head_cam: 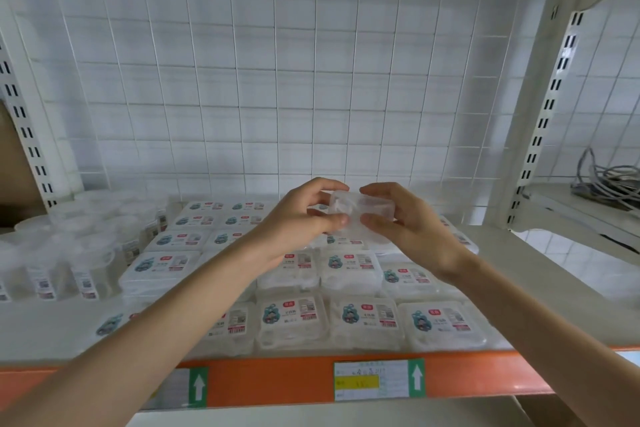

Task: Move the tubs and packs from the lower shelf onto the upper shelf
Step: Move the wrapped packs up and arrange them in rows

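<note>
Now | L hand [298,218] + R hand [410,227] grip clear pack [360,209] | contents whitish, blurry | packs [353,319], tubs [86,253] below

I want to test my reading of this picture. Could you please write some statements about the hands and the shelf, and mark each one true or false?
1. The left hand and the right hand hold one clear pack together. True.
2. The flat packs on the shelf lie with their labels facing down. False: the labels face up.
3. The round clear tubs stand left of the flat packs. True.
4. The shelf's front beam is blue. False: it is orange.
</note>
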